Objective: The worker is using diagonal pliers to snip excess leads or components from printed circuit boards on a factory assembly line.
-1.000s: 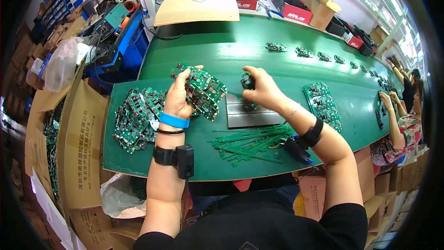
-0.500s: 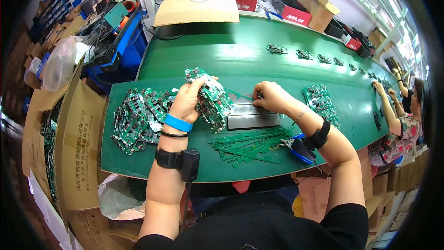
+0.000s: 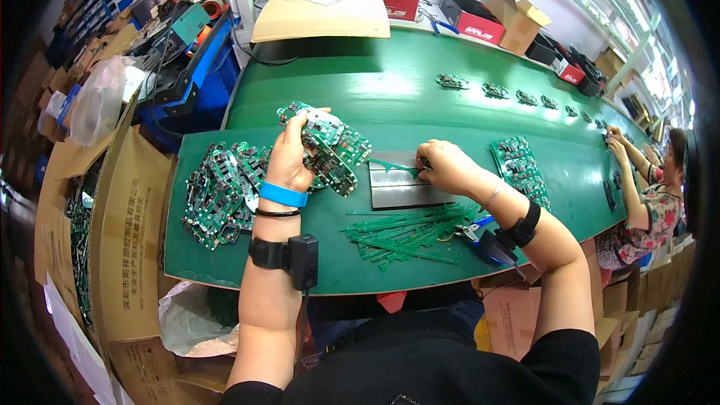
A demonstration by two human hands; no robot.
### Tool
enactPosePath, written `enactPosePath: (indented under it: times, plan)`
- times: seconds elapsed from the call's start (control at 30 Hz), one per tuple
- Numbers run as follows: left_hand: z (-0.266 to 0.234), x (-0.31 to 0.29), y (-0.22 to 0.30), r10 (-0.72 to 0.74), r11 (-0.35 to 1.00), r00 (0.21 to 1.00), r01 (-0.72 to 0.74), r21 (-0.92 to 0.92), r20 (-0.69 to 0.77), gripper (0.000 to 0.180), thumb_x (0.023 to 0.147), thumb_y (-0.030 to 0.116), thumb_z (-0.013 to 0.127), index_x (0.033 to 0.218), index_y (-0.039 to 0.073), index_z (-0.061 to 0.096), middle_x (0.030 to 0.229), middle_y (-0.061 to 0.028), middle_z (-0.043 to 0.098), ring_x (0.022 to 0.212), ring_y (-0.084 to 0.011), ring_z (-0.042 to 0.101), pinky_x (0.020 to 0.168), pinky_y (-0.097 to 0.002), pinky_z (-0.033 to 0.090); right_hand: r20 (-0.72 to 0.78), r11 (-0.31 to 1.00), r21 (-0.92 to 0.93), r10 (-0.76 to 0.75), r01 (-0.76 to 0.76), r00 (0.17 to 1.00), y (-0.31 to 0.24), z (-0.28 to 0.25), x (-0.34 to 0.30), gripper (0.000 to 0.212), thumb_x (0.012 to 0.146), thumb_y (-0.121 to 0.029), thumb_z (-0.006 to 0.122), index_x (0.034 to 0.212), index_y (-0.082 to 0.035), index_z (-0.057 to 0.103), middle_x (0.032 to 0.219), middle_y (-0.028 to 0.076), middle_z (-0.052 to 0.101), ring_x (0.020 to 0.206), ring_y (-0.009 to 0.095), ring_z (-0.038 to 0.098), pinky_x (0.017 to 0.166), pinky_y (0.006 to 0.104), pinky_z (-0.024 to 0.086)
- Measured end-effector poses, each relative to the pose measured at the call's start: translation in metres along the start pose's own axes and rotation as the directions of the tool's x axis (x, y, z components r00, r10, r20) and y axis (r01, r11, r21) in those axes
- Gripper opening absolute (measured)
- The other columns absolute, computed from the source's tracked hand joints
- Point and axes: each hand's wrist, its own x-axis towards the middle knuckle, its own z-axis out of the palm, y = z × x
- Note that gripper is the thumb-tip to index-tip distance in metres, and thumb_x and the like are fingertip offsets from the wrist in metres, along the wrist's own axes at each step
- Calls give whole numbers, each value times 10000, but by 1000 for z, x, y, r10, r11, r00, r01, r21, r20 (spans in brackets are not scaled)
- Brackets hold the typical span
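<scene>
Along the table's (image 3: 352, 279) front edge, a band of green surface is showing below loose strips (image 3: 401, 240); pliers (image 3: 472, 229) are lying just right of these, partly behind the right forearm. Beyond the strips, a grey plate (image 3: 401, 196) is sitting flat. Right hand (image 3: 454, 171) is pinching a dark piece (image 3: 424, 163), mostly hidden by the fingers, at the plate's right side. Left hand (image 3: 291, 161) is gripping several boards (image 3: 341, 142) left of the plate. A pile (image 3: 221, 195) of boards is crowding the left edge. Right of the plate, panels (image 3: 519, 171) are lying flat, green surface showing between. Farther off, a row (image 3: 495, 90) of boards is trailing rightward; red boxes (image 3: 480, 26) are lining the far edge.
</scene>
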Motion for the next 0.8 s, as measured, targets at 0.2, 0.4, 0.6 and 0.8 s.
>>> enactPosePath:
  times: [0.2, 0.4, 0.6, 0.8]
  plan:
    - [5, -2, -1, 69, 997, 997, -70, 24, 38, 371, 935, 307, 436, 1098, 10, 588, 842, -71, 646, 715, -192, 632, 638, -316, 517, 34, 994, 113, -6, 2, 999, 2, 0, -7, 132, 735, -25, 588, 867, -28, 594, 861, 195, 618, 856, 385, 589, 756, 425, 480]
    - [7, -9, 6, 42, 990, 998, -47, 133, 35, 400, 925, 384, 428, 1133, 83, 588, 870, -40, 656, 750, -193, 649, 538, -309, 486, 1, 994, 31, -106, 106, 994, -1, 2, -6, 225, 683, 1, 611, 895, -26, 541, 855, 168, 604, 838, 355, 590, 742, 404, 479]
    - [7, -8, 5, 74, 989, 996, -78, 123, 43, 408, 919, 370, 452, 1159, 62, 572, 918, -54, 660, 764, -184, 662, 424, -238, 470, -103, 981, -109, -171, 160, 980, 1, 5, -18, 336, 656, 26, 599, 972, -43, 505, 890, 148, 560, 887, 351, 552, 786, 414, 451]
    - [-4, -1, 2, 141, 988, 988, -136, 70, -66, 393, 919, 369, 445, 1135, 73, 586, 895, -28, 653, 743, -163, 645, 543, -278, 487, -20, 935, -146, -328, 322, 944, -35, -17, -61, 223, 687, -12, 566, 889, -21, 472, 812, 153, 526, 791, 328, 549, 725, 404, 457]
